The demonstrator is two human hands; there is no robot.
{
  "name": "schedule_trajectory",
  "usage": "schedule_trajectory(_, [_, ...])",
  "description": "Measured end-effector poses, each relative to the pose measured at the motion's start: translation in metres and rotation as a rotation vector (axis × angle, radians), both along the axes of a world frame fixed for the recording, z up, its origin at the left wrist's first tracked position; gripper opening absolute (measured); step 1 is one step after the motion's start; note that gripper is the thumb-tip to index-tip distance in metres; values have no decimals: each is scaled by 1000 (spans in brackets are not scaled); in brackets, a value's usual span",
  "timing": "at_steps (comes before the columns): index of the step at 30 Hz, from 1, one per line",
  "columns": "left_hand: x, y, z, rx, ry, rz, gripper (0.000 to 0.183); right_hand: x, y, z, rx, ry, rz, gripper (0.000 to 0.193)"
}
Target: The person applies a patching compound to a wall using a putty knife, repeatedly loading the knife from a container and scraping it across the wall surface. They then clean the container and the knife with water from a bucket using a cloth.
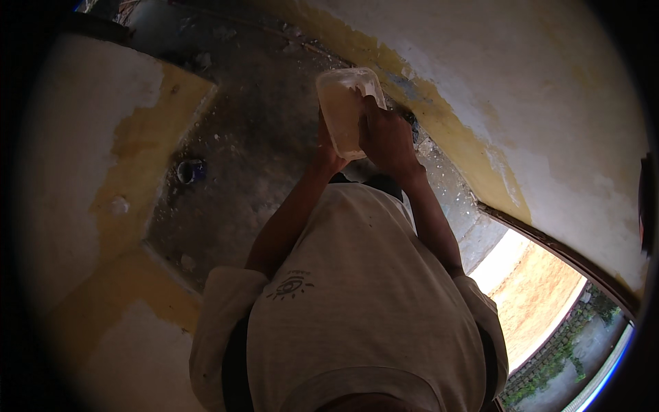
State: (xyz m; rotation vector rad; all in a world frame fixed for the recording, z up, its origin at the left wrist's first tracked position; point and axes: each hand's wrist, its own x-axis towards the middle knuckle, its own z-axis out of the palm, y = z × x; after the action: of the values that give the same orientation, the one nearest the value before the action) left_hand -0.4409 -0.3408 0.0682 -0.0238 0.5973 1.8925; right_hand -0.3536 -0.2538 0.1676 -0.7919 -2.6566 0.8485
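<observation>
A rectangular translucent plastic container [338, 104] with a pale tan content is held out in front of my body, its long side pointing away from me. Whether the content is liquid or powder I cannot tell. My left hand [329, 147] grips it from the left and underneath, most of the fingers hidden behind it. Over the container's right rim comes my right hand [390, 137], its fingers bent down toward the content. Shadow hides its fingertips and anything small between them.
A dark, stained floor [247, 137] dotted with white specks lies below. On it, by the left wall [137, 137], is a small dark cup-like vessel [191, 171]. A peeling yellow and white wall [494, 123] rises close on the right. Bright light enters a doorway [542, 288] at lower right.
</observation>
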Motion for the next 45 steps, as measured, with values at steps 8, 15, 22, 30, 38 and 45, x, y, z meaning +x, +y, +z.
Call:
schedule_trajectory(8, [5, 2, 11, 41, 49, 13, 71, -3, 11, 5, -51, 48, -45, 18])
schedule_trajectory(15, [1, -3, 4, 131, 91, -3, 74, 4, 31, -11, -114, 196, 21, 25])
schedule_trajectory(22, [1, -12, -24, 97, 161, 22, 76, 0, 23, -31, -140, 246, 37, 28])
schedule_trajectory(30, [-7, -5, -17, 26, 69, -25, 74, -8, 28, -24, -190, 201, 36, 26])
schedule_trajectory(38, [-12, 1, -14, 112, 74, -48, 72, -12, 34, -28, -214, 360, 84, 32])
schedule_trajectory(45, [-3, 4, -7, 90, 36, -57, 70, 6, 29, -6, -308, 346, -48, 34])
